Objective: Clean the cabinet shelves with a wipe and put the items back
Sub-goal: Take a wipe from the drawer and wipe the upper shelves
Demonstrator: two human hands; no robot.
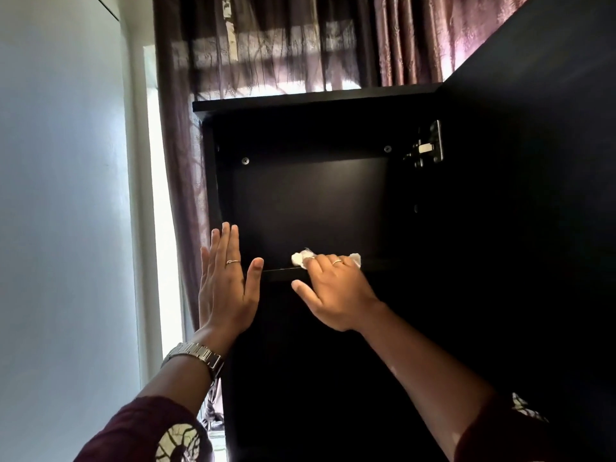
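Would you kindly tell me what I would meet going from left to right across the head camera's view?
White wall → left hand, flat and open → right hand, gripping the wipe at the shelf edge → hinge → open cabinet door.

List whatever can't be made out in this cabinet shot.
All from the head view:
- Shelf: its top face is seen edge-on from below, so it is unclear whether it is clean or dusty.
- Wipe: mostly covered by the right hand.
- Cabinet interior below the shelf: too dark.
- Left hand: contact with the cabinet side is unclear.
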